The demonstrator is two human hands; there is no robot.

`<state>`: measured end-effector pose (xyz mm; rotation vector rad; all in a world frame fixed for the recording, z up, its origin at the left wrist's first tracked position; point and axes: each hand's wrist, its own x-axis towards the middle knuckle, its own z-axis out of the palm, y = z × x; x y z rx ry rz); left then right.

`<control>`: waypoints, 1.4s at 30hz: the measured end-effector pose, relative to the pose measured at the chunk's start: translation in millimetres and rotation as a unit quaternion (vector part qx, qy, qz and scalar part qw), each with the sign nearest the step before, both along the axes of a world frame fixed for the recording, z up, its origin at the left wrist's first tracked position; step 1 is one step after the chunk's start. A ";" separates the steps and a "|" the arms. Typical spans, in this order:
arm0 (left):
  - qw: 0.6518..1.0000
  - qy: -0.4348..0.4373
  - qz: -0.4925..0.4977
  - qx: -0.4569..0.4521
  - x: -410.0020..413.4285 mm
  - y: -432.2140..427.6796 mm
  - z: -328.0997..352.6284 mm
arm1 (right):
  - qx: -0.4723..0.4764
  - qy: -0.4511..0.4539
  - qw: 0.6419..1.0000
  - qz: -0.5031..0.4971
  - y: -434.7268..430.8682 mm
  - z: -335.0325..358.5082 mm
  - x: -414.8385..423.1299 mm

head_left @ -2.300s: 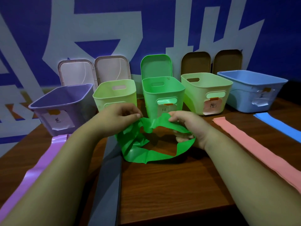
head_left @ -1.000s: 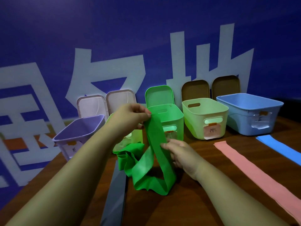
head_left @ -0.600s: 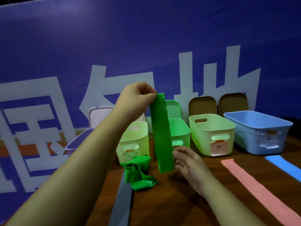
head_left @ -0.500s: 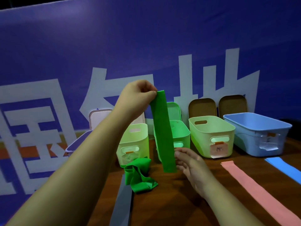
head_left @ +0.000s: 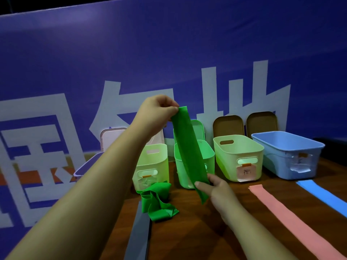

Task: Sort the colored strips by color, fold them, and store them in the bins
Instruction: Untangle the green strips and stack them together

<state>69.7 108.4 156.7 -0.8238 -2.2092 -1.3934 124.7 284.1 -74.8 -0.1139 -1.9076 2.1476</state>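
- Left hand [head_left: 159, 113] pinches the green strip [head_left: 189, 152] at its top; right hand [head_left: 216, 186] pinches it low down.
- Hold it taut, match edges, crease firmly before dropping into the green bin [head_left: 209, 156].

The green strip [head_left: 189, 152] slants taut from the left hand's [head_left: 157, 113] raised pinch down to the right hand's [head_left: 214, 188] grip, with a crumpled green heap [head_left: 157, 203] lying on the table below the left wrist, the open green bin [head_left: 209, 156] just behind, and the pink strip [head_left: 293, 218] and blue strip [head_left: 323, 196] flat to the right of the right hand.
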 end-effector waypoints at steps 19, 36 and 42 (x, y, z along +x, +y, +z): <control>0.999 0.028 -0.018 0.028 14.9 1.4 20.0 | 0.056 -0.059 0.996 0.047 -9.9 17.8 37.0; 0.999 -0.011 0.049 -0.018 -16.3 12.2 -18.4 | 0.279 -0.078 0.956 0.044 5.6 -4.4 100.4; 0.994 -0.047 0.082 -0.052 -32.9 23.3 -70.5 | 0.286 -0.097 0.950 0.074 5.6 -8.8 135.1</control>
